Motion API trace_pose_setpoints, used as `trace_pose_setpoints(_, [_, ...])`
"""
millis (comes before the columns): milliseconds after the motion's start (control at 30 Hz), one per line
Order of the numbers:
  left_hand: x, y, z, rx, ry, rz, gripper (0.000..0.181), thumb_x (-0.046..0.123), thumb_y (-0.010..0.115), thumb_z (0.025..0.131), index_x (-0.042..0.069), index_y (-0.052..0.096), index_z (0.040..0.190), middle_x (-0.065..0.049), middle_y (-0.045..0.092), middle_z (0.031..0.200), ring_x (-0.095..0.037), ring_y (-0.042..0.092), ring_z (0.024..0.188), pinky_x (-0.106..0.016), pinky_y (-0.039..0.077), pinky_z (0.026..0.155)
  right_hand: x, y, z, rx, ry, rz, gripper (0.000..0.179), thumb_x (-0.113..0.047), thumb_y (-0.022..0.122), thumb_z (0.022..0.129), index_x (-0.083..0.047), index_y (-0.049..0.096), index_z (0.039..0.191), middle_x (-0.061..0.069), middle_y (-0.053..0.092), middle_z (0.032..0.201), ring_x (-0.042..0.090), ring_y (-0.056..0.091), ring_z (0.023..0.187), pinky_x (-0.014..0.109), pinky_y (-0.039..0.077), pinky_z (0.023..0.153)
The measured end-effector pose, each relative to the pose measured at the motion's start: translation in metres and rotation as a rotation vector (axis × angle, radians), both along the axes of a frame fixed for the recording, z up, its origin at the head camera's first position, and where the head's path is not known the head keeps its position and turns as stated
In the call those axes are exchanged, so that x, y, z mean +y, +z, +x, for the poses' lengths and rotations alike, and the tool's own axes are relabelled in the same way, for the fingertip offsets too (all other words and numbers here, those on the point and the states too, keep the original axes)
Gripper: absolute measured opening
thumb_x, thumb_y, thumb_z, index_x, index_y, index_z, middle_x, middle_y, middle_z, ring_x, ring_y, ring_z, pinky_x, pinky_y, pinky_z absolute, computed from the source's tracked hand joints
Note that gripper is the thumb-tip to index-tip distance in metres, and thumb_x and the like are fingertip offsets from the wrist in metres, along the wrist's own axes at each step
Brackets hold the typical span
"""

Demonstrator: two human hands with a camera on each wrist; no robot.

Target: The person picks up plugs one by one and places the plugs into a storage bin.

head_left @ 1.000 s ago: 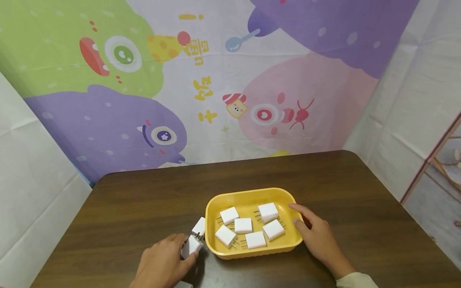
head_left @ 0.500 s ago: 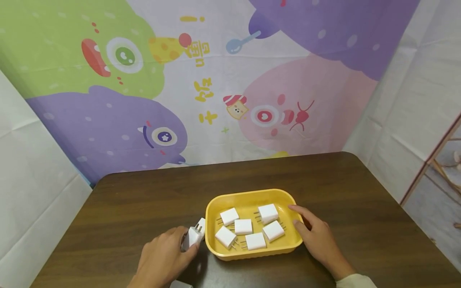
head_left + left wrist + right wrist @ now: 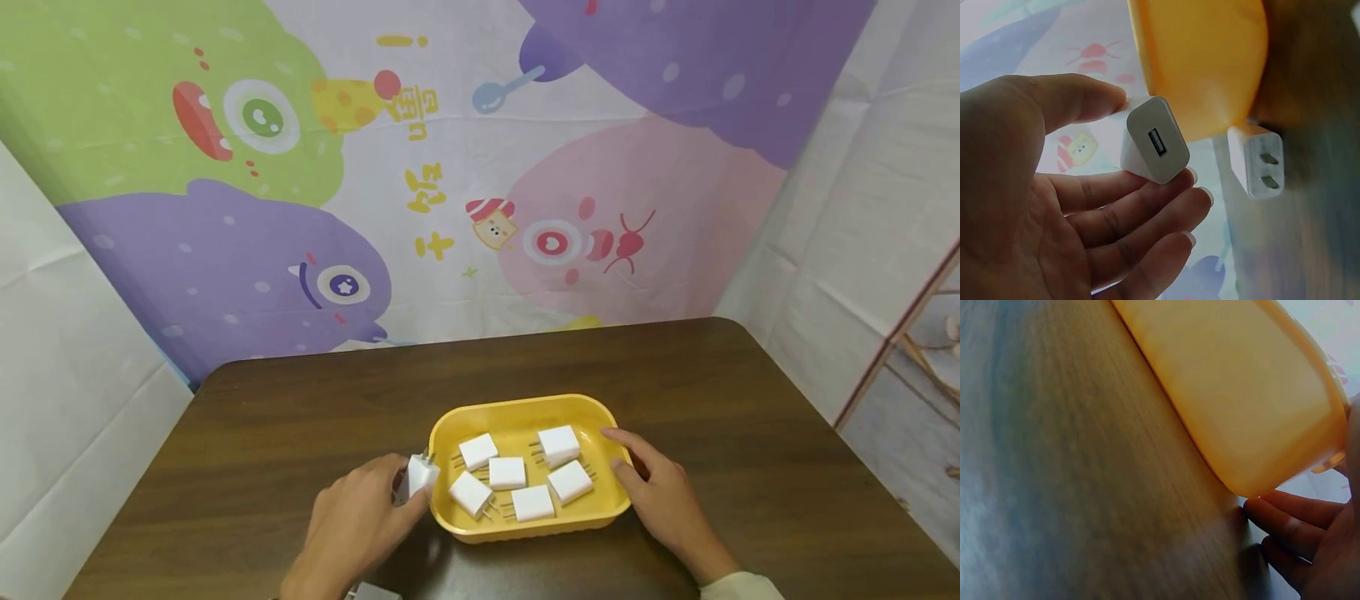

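At the left end of the yellow tray [image 3: 517, 410], my left hand [image 3: 355, 518] pinches a white USB wall charger [image 3: 422, 476] between thumb and fingers. Its prongs point up and away, close over the rim. In the left wrist view the USB port of this charger [image 3: 1157, 142] faces the camera. My right hand [image 3: 663, 493] holds the tray's right end, thumb and index finger at the rim. The right wrist view shows other fingers [image 3: 1288, 525] low against the outer wall. Several white chargers [image 3: 507, 472] lie spread over the tray's floor, prongs in different directions.
Another charger [image 3: 1257, 161] rests on the table beside the tray's left end; the left hand mostly hides it in the head view. One more charger [image 3: 377, 592] sits at the bottom edge, partly cut off. Behind the dark wooden table [image 3: 315, 400] hangs a cartoon-print cloth [image 3: 450, 292].
My left hand has lifted its charger from the table and moved it right and up to the tray's left rim. The right hand and the tray have stayed in place.
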State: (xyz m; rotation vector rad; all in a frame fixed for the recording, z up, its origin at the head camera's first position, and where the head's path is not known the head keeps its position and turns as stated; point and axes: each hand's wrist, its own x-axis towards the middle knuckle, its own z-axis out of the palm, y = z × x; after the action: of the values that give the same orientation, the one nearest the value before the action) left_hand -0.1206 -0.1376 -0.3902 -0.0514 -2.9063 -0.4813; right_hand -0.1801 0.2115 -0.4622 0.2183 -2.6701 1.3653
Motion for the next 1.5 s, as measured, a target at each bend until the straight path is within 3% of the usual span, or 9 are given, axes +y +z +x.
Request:
trace_pose_setpoints(400, [0.003,0.004,-0.001,-0.062,0.067,0.084,0.023,0.045,0.074,0.084,0.027,0.069,0.098,0.015,0.057,0.076,-0.005,0.052,0.068,-0.037,0.042,0.057,0.0,-0.001,0.0,0.011,0.002,0.005,0.035,-0.017,0.061,0.099,-0.023,0.064,0.134,0.01,0.061,0.135,0.023,0.06,0.113,0.05,0.047,0.092])
trace_pose_setpoints(800, [0.01,0.012,-0.005,0.011,0.077,0.116,0.021,0.044,0.072,0.085,0.027,0.068,0.096,0.013,0.058,0.076,-0.005,0.053,0.067,-0.036,0.043,0.059,0.001,-0.001,0.0,0.022,0.002,0.003,0.035,-0.017,0.061,0.099,-0.023,0.064,0.134,0.01,0.062,0.134,0.023,0.06,0.111,0.049,0.047,0.091])
trace_pose_setpoints(1100, [0.019,0.016,-0.01,0.068,0.058,0.15,0.021,0.043,0.073,0.085,0.026,0.069,0.097,0.017,0.06,0.08,-0.003,0.057,0.072,-0.036,0.045,0.061,0.001,-0.001,0.0,0.015,0.007,0.002,0.035,-0.018,0.06,0.1,-0.023,0.063,0.134,0.01,0.061,0.135,0.023,0.059,0.114,0.05,0.047,0.093])
trace_pose_setpoints(1500, [0.03,0.021,-0.015,0.074,0.0,0.123,0.02,0.046,0.073,0.085,0.029,0.065,0.088,0.014,0.057,0.077,-0.003,0.054,0.069,-0.033,0.042,0.058,0.001,-0.001,-0.001,0.012,0.005,0.004,0.035,-0.018,0.061,0.099,-0.024,0.063,0.134,0.01,0.061,0.136,0.026,0.058,0.119,0.052,0.045,0.095])
